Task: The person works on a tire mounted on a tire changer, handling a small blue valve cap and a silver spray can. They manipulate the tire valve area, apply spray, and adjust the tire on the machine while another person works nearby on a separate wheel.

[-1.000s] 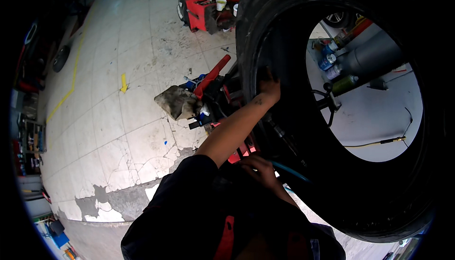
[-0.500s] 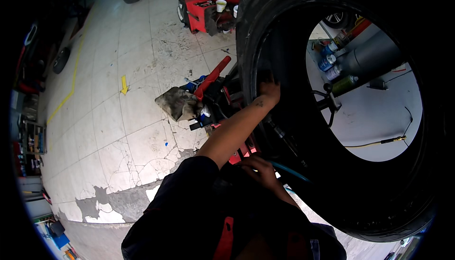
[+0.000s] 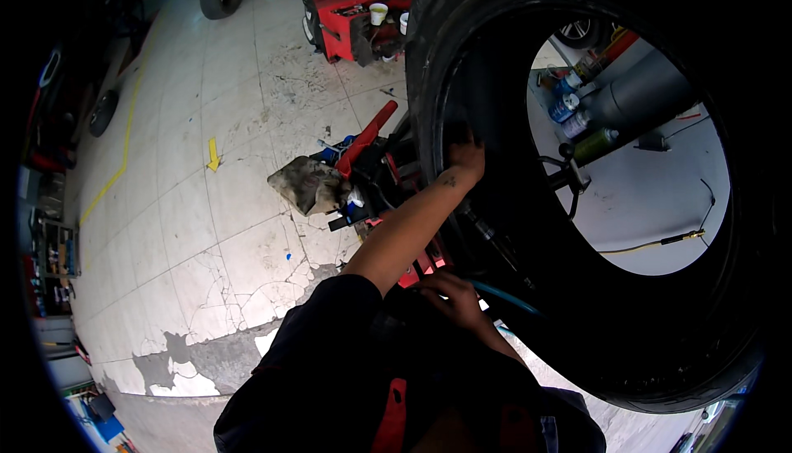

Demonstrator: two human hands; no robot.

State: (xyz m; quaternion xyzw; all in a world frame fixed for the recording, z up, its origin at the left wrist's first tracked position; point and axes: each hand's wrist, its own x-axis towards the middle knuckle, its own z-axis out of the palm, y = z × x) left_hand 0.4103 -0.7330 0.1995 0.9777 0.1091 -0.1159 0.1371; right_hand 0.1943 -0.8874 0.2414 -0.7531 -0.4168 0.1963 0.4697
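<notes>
Pale floor tiles, cracked in places, spread over the left part of the head view, with a yellow arrow on them. One big black tyre is at your right side, very near to you. Your left hand reaches inside it with bent fingers; I cannot tell what they hold. Your right hand is curled lower, beside a teal hose; its grip is also unclear.
</notes>
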